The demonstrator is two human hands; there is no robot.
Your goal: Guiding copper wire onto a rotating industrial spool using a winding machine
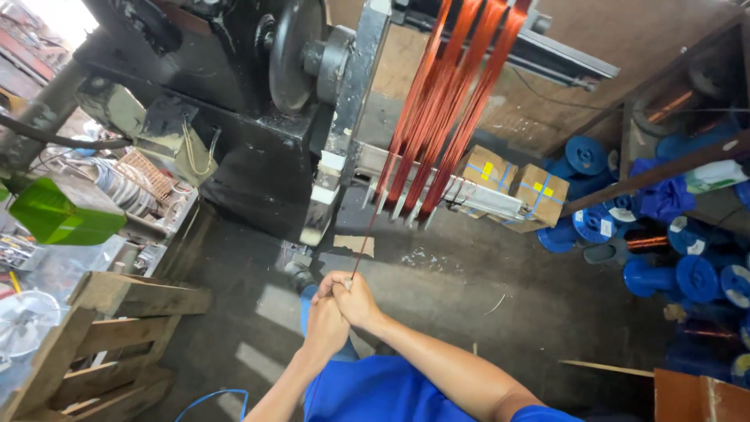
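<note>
A thin strand of copper-coloured wire (364,244) runs taut and nearly straight, slanting up and a little to the right from the point where it is pinched, low in the middle of the view. Its upper end meets the lower edge of the glossy orange-red copper wire bundles (447,101). These four or five flat bands hang side by side, stretched tight and leaning up to the right, their lower ends seated on a pale metal bar.

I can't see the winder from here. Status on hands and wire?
Left hand and right hand clasped together on one copper wire. Wire runs taut up to copper coils on frame. Nothing across it.
</note>
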